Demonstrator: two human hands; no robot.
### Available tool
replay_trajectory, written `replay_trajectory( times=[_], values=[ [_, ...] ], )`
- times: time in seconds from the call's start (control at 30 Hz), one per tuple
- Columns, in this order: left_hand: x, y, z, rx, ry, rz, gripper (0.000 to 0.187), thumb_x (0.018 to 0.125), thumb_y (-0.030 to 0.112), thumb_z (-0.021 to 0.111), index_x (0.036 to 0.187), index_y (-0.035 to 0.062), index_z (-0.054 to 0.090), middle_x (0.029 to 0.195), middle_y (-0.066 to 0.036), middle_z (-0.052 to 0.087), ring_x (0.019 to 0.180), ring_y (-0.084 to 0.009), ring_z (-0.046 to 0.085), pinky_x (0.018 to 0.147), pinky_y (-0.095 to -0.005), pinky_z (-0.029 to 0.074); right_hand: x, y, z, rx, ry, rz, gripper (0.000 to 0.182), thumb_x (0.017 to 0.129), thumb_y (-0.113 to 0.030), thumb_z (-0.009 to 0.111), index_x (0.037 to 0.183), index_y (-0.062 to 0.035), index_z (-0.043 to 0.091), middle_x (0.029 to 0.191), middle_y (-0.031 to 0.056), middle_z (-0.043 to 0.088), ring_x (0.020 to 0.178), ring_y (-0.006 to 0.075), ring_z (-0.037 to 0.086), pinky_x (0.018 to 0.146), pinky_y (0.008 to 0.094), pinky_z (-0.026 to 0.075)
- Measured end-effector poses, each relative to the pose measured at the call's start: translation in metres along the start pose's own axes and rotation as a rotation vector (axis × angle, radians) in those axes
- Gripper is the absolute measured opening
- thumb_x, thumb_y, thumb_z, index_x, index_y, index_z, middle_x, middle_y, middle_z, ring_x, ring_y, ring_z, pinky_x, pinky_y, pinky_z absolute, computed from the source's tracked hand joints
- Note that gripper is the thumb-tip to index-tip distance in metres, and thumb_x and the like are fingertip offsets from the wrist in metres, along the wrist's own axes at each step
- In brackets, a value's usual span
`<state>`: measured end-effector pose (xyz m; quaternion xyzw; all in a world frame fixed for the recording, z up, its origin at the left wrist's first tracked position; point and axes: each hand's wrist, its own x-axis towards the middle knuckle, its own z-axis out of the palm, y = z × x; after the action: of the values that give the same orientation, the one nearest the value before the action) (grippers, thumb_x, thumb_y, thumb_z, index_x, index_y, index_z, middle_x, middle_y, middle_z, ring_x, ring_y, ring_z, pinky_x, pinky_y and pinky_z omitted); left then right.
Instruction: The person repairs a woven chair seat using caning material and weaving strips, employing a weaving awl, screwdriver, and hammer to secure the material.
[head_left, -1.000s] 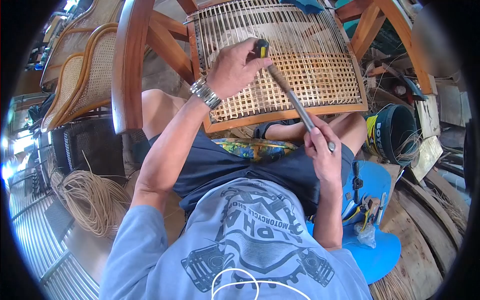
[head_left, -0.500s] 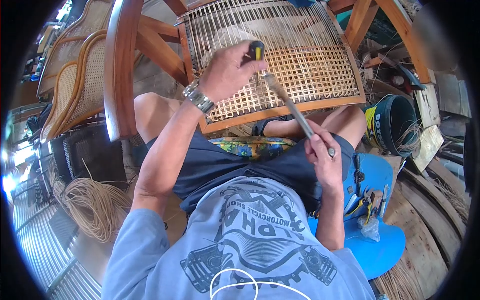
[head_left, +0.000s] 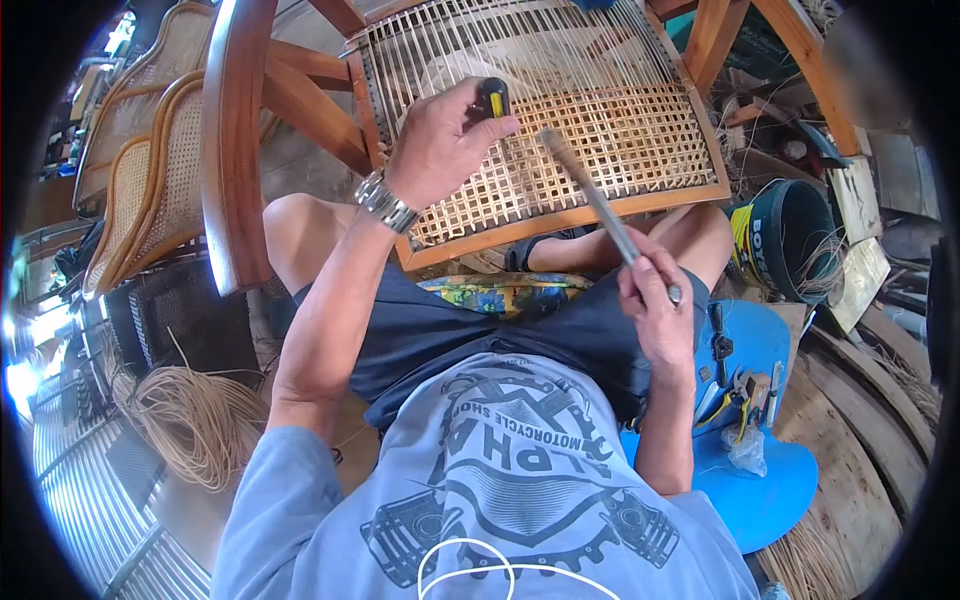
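I kept 2 hands curled tight: my left hand [head_left: 436,146] gripped a black-and-yellow handle [head_left: 496,100] above the cane seat [head_left: 625,140], and my right hand [head_left: 655,295] clasped a metal bar [head_left: 608,214], its brown end near that handle.

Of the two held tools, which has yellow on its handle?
The tool in the left hand, over the woven seat: its black handle carries yellow. The right hand holds a grey metal bar with a brownish end, no yellow.
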<state>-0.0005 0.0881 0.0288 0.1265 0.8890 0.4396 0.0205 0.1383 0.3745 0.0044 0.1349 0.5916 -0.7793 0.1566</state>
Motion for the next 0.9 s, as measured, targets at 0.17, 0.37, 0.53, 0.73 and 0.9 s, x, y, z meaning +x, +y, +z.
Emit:
replay_trajectory(
  times=[0.17, 0.37, 0.53, 0.73, 0.9],
  values=[
    [-0.011, 0.009, 0.003, -0.030, 0.011, -0.001, 0.023, 0.096, 0.019, 0.072, 0.114, 0.0051, 0.068, 0.098, -0.002, 0.073, 0.090, -0.0088, 0.069, 0.081, -0.0270, 0.054, -0.006, -0.001, -0.014, 0.061, 0.087, -0.027, 0.042, 0.105, -0.021, 0.054, 0.140, 0.0023, 0.055, 0.075, -0.0025, 0.048, 0.058, 0.0019, 0.036, 0.050, 0.0185, 0.026],
    [-0.008, 0.008, 0.004, -0.040, -0.035, -0.018, 0.021, 0.096, 0.020, 0.073, 0.110, 0.0054, 0.068, 0.095, -0.001, 0.073, 0.087, -0.0087, 0.069, 0.077, -0.0267, 0.054, -0.008, 0.002, -0.004, 0.047, 0.077, -0.048, 0.043, 0.105, -0.023, 0.055, 0.140, 0.0026, 0.054, 0.075, -0.0025, 0.050, 0.058, 0.0021, 0.036, 0.050, 0.0181, 0.026],
    [-0.014, 0.011, 0.012, 0.002, -0.042, 0.018, 0.021, 0.094, 0.018, 0.073, 0.110, 0.0057, 0.068, 0.094, -0.004, 0.074, 0.087, -0.0119, 0.070, 0.078, -0.0290, 0.056, -0.009, 0.005, 0.000, 0.052, 0.060, -0.022, 0.043, 0.105, -0.023, 0.056, 0.140, 0.0026, 0.054, 0.076, -0.0023, 0.051, 0.061, 0.0024, 0.038, 0.051, 0.0178, 0.027],
    [-0.023, 0.019, 0.009, -0.019, -0.020, -0.043, 0.019, 0.094, 0.017, 0.073, 0.109, 0.0065, 0.069, 0.094, -0.003, 0.075, 0.085, -0.0113, 0.071, 0.078, -0.0284, 0.056, -0.022, 0.008, -0.015, -0.098, -0.044, 0.023, 0.043, 0.106, -0.023, 0.054, 0.141, 0.0014, 0.054, 0.075, -0.0021, 0.052, 0.061, 0.0021, 0.039, 0.051, 0.0181, 0.028],
    [-0.030, 0.017, 0.015, -0.047, -0.049, 0.002, 0.017, 0.094, 0.014, 0.073, 0.109, 0.0063, 0.069, 0.094, -0.003, 0.074, 0.087, -0.0109, 0.071, 0.078, -0.0278, 0.056, -0.025, 0.009, -0.018, -0.006, 0.003, -0.005, 0.041, 0.106, -0.021, 0.053, 0.141, 0.0008, 0.055, 0.075, -0.0022, 0.052, 0.061, 0.0023, 0.039, 0.052, 0.0189, 0.030]
  ],
)
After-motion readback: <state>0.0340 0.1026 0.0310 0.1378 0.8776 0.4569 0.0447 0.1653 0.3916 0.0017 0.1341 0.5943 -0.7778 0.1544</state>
